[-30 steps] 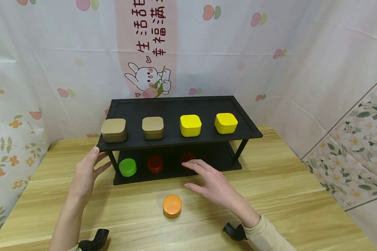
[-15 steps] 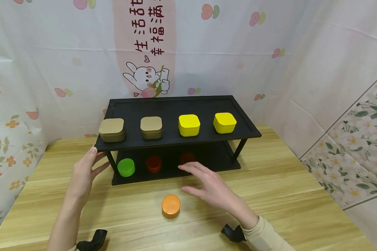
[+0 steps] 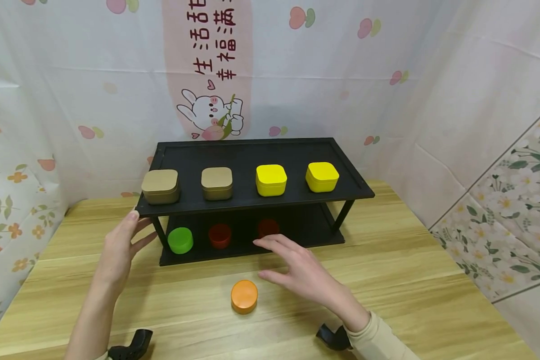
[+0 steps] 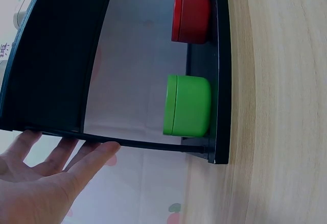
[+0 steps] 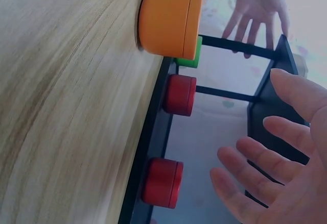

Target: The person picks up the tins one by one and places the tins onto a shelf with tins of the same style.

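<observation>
My left hand (image 3: 119, 250) touches the left end of a black two-tier shelf (image 3: 252, 204) with its fingertips. In the left wrist view, the fingers (image 4: 57, 155) and thumb lie nearly straight along the end post. My right hand (image 3: 303, 272) hovers before the shelf's lower tier, fingers spread and holding nothing. To its left, a round orange tin (image 3: 244, 296) stands on the table. On the lower tier are a green round tin (image 3: 180, 240) and two red ones, the left red tin (image 3: 220, 235) and the right red tin (image 3: 268, 228), partly shaded by the upper tier.
Along the upper tier stand two tan square tins, the left tan tin (image 3: 160, 187) and another tan tin (image 3: 217, 183), then a yellow tin (image 3: 271, 180) and a second yellow tin (image 3: 322, 176). Patterned cloth (image 3: 342, 100) hangs behind the wooden table (image 3: 400, 280).
My right hand has drifted slightly left and toward me. The left hand stays at the shelf's end, and the tins have not moved; the head view has shifted a little.
</observation>
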Action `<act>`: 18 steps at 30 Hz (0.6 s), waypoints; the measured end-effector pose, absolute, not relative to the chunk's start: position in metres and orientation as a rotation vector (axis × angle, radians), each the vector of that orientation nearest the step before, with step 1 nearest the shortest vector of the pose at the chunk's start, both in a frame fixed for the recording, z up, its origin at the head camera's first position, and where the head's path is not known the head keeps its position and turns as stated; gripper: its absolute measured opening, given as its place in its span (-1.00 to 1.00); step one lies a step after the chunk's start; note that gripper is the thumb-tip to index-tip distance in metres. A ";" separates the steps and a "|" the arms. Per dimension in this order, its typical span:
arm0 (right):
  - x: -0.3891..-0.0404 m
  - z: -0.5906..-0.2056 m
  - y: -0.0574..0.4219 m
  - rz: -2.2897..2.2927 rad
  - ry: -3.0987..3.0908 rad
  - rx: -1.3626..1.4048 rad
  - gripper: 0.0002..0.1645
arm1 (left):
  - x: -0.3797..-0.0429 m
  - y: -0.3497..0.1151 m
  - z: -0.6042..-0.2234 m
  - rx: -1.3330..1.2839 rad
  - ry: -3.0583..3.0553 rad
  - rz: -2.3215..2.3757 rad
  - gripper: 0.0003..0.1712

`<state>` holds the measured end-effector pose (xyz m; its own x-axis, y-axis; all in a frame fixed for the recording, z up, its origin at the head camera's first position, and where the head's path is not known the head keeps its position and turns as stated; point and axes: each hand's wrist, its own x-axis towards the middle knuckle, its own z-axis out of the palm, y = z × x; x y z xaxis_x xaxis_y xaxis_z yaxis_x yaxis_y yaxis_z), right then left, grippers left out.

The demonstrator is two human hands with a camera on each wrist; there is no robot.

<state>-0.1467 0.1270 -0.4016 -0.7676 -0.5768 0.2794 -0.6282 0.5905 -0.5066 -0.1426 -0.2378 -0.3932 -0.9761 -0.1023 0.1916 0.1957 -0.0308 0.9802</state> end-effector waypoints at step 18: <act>-0.139 -0.404 0.119 0.882 -2.794 1.100 -0.26 | -0.141 -0.238 -0.392 -0.117 -2.041 -2.096 -0.51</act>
<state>-0.1392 0.1195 -0.4037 -0.7528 -0.6241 0.2090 -0.6310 0.5940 -0.4991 -0.1409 -0.2377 -0.3924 -0.9741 -0.0969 0.2043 0.2068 -0.0165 0.9783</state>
